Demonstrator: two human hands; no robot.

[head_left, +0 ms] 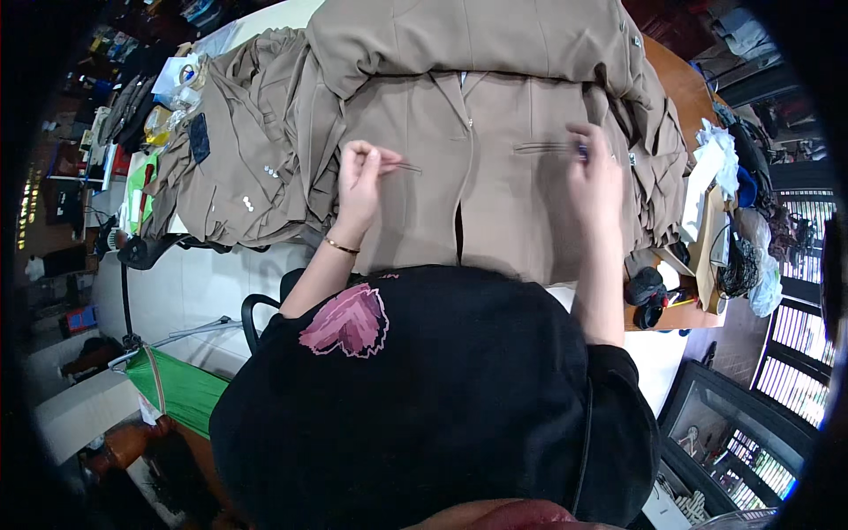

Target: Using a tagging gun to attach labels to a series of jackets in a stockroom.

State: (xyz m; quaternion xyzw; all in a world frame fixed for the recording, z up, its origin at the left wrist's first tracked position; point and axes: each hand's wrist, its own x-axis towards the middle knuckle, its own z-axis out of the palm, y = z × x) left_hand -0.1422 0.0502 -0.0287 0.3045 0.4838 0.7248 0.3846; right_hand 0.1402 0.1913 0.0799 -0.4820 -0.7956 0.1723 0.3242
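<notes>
In front of me a taupe suit jacket (434,205) lies front side up, with a welt pocket on each side of its front opening. My left hand (361,175), a bracelet on its wrist, has thumb and fingers pinched together beside the left welt pocket (411,168). Whether it pinches a thread is too fine to tell. Over the outer end of the right welt pocket (540,148) is my right hand (595,175), blurred and with bent fingers. A small dark blue object (583,152) shows between those fingers; its kind is unclear.
More taupe garments are bunched across the far side (424,33) and heaped at the left (245,139). A dark phone-like slab (199,138) lies on the left heap. Plastic bags (712,156) and a black cable coil (739,265) are at the right. A chair armrest (255,305) stands beside me.
</notes>
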